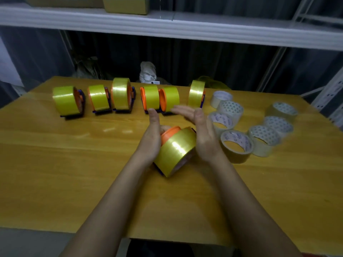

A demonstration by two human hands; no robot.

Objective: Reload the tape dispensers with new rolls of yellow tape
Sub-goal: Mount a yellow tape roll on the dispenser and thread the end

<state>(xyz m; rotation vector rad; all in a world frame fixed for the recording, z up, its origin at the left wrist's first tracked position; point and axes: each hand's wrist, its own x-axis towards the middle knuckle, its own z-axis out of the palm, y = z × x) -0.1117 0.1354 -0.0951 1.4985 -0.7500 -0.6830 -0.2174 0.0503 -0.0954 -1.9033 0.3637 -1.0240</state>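
At tabletop point(55, 164) centre, left hand point(151, 140) gripped the dispenser point(169, 133) bearing a yellow tape roll point(175, 152), right hand point(201, 134) flat-fingered at its three o'clock; seating judged next.

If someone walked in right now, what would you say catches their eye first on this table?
Most likely the yellow tape roll on its orange dispenser, tilted at the table's middle between the left hand and the right hand. Behind it runs a row of loaded dispensers, and to the right lie loose clear rolls on the wooden table.
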